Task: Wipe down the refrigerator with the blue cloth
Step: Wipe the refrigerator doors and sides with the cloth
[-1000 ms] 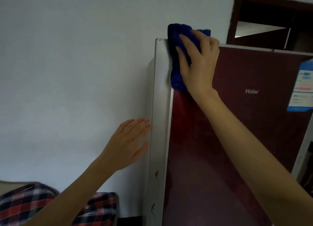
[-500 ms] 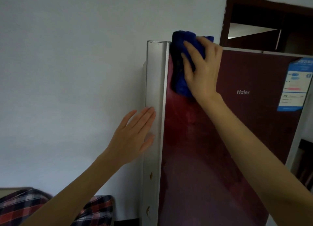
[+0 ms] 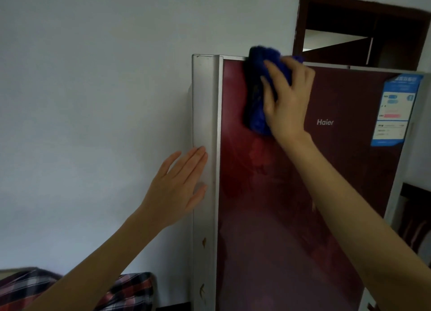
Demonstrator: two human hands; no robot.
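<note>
The refrigerator [image 3: 291,205] has a glossy dark red door and a silver side strip down its left edge. Bunched against the top of the door is the blue cloth [image 3: 256,96], reaching the upper rim. My right hand [image 3: 288,100] presses flat on the cloth and grips it against the door. My left hand [image 3: 179,189] lies open with its fingers together, its fingertips resting on the silver strip at mid height.
A blue and white label [image 3: 394,110] is stuck at the door's upper right, beside the brand lettering. A dark wooden door frame [image 3: 363,14] rises behind the fridge. The white wall [image 3: 93,100] fills the left. Plaid fabric [image 3: 130,289] lies at lower left.
My right hand has slid the cloth rightward along the top of the door, off the silver strip onto the red panel. My left hand has moved onto the strip.
</note>
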